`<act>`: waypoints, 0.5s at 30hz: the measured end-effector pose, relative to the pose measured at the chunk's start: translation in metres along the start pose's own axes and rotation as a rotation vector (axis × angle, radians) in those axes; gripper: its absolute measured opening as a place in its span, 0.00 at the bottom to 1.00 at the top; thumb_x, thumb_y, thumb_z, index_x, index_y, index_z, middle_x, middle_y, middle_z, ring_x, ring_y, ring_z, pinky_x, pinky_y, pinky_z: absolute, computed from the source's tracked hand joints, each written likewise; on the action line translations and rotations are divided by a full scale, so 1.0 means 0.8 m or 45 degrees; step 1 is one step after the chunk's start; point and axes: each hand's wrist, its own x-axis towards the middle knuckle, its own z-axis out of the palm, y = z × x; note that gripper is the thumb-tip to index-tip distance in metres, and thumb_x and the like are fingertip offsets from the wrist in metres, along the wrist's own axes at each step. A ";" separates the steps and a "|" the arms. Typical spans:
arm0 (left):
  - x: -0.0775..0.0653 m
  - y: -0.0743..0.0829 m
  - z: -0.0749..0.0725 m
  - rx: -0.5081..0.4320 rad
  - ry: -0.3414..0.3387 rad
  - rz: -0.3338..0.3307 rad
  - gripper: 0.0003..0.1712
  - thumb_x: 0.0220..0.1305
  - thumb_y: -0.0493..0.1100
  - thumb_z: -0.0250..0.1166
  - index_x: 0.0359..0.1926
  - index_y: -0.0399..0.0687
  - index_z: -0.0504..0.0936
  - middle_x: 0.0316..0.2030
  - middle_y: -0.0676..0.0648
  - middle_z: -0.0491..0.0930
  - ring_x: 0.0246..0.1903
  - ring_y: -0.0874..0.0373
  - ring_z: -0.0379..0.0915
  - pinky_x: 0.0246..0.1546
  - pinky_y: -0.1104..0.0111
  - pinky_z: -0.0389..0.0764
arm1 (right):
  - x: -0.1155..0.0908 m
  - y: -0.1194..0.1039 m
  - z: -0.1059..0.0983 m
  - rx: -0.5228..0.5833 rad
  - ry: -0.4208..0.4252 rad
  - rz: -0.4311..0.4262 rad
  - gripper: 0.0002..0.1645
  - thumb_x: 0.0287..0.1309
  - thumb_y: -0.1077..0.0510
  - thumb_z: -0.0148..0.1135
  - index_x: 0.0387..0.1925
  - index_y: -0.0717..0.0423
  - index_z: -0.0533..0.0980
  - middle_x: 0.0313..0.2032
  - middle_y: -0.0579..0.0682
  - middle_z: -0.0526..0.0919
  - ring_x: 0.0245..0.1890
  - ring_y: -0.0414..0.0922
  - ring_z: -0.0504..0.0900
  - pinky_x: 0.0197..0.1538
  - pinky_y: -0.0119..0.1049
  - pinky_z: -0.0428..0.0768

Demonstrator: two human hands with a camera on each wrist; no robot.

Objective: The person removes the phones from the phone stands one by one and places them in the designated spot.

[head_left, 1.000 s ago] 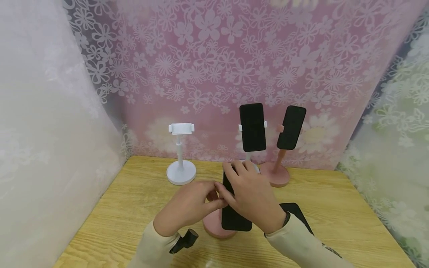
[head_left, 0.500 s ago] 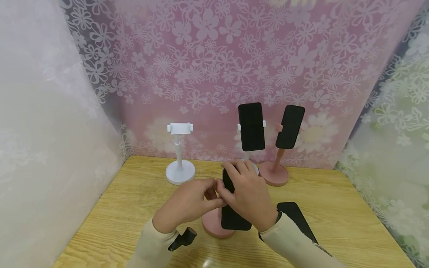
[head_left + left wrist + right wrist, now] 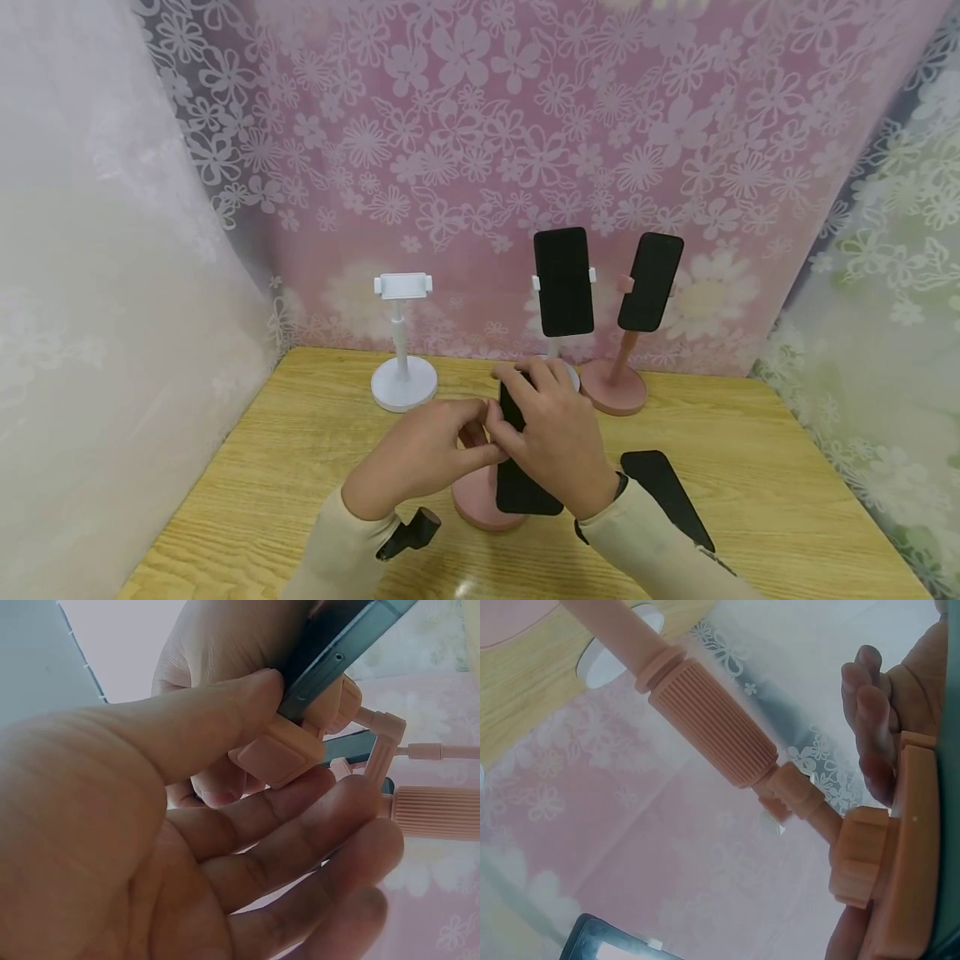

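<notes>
In the head view my left hand [image 3: 420, 450] and right hand [image 3: 558, 429] meet at a black phone [image 3: 528, 492] above a pink phone stand [image 3: 483, 508]. My right hand lies across the phone and grips it, thumb towards its left edge. In the left wrist view my left thumb presses at the phone's edge [image 3: 337, 656], beside the pink clamp [image 3: 274, 757]. The other left fingers curve loosely under that clamp. From the right wrist, the clamp [image 3: 915, 855] sits against the phone's back, above a ribbed stem [image 3: 712, 724]. Whether it grips both phone sides is hidden.
At the back left stands a white phone stand [image 3: 403, 383]. Another phone [image 3: 564, 283] is upright on a white stand, and one more [image 3: 650, 283] on a pink stand [image 3: 615, 387]. A black phone [image 3: 667, 492] lies on the wooden table [image 3: 757, 492], beside my right sleeve.
My right wrist and forearm have shifted slightly left, showing more of the phone lying on the table. Both hands keep nearly the same hold.
</notes>
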 end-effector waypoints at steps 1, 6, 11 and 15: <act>0.000 0.000 0.000 -0.002 -0.003 0.002 0.07 0.70 0.55 0.69 0.38 0.63 0.81 0.28 0.66 0.78 0.29 0.69 0.74 0.32 0.69 0.78 | 0.000 0.000 -0.001 0.000 -0.001 0.003 0.17 0.62 0.52 0.65 0.51 0.51 0.83 0.44 0.52 0.82 0.39 0.52 0.77 0.28 0.42 0.84; 0.000 0.001 0.001 -0.019 -0.008 0.019 0.06 0.70 0.55 0.69 0.40 0.63 0.81 0.29 0.65 0.79 0.29 0.69 0.75 0.32 0.69 0.78 | -0.001 0.000 -0.002 0.003 -0.003 0.014 0.16 0.61 0.52 0.65 0.49 0.51 0.82 0.42 0.52 0.81 0.38 0.51 0.76 0.26 0.41 0.83; 0.000 -0.002 0.004 -0.098 -0.002 0.038 0.07 0.71 0.56 0.67 0.42 0.63 0.82 0.32 0.65 0.80 0.33 0.69 0.77 0.35 0.69 0.79 | -0.002 -0.001 -0.002 0.019 -0.006 0.027 0.15 0.61 0.52 0.65 0.49 0.51 0.82 0.41 0.51 0.80 0.38 0.51 0.75 0.25 0.40 0.82; 0.002 -0.005 0.010 -0.324 0.003 0.040 0.12 0.71 0.53 0.68 0.49 0.57 0.79 0.39 0.60 0.81 0.40 0.65 0.79 0.40 0.66 0.82 | -0.002 0.000 -0.004 0.040 -0.019 0.035 0.16 0.62 0.51 0.67 0.49 0.51 0.82 0.42 0.51 0.80 0.40 0.51 0.76 0.27 0.41 0.83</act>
